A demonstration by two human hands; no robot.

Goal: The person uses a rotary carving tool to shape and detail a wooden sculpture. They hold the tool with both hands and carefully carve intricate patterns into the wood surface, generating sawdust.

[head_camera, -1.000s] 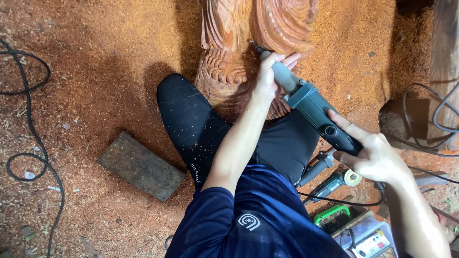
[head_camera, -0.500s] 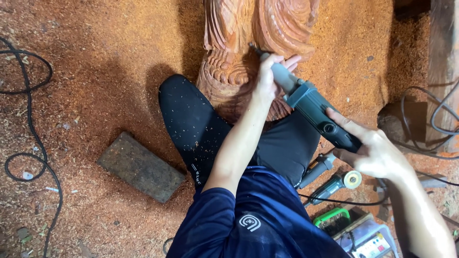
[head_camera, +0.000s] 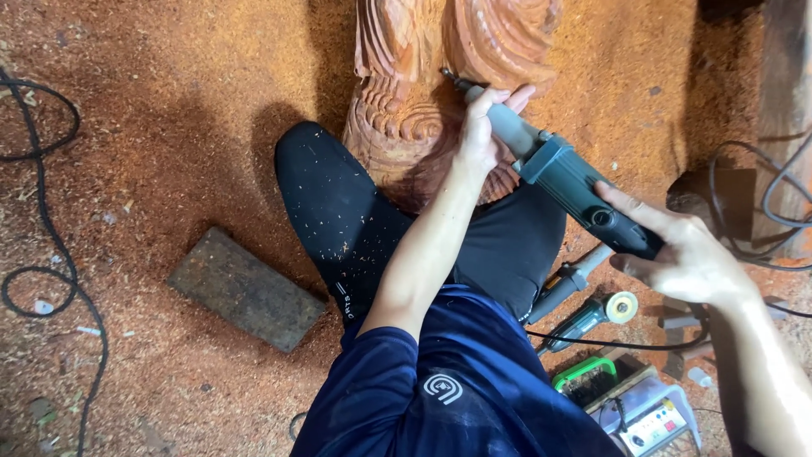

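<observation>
Gripping grinder (head_camera: 575, 182) against carving (head_camera: 423, 101)

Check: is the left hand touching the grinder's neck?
Touching. The head view shows the left hand wrapped around the grey neck of the die grinder, fingers overlapping it.

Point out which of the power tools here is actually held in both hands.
The grey-green die grinder: the left hand grips its neck, the right hand its rear, its bit against the wood carving. The two other tools lie on the sawdust floor.
</observation>
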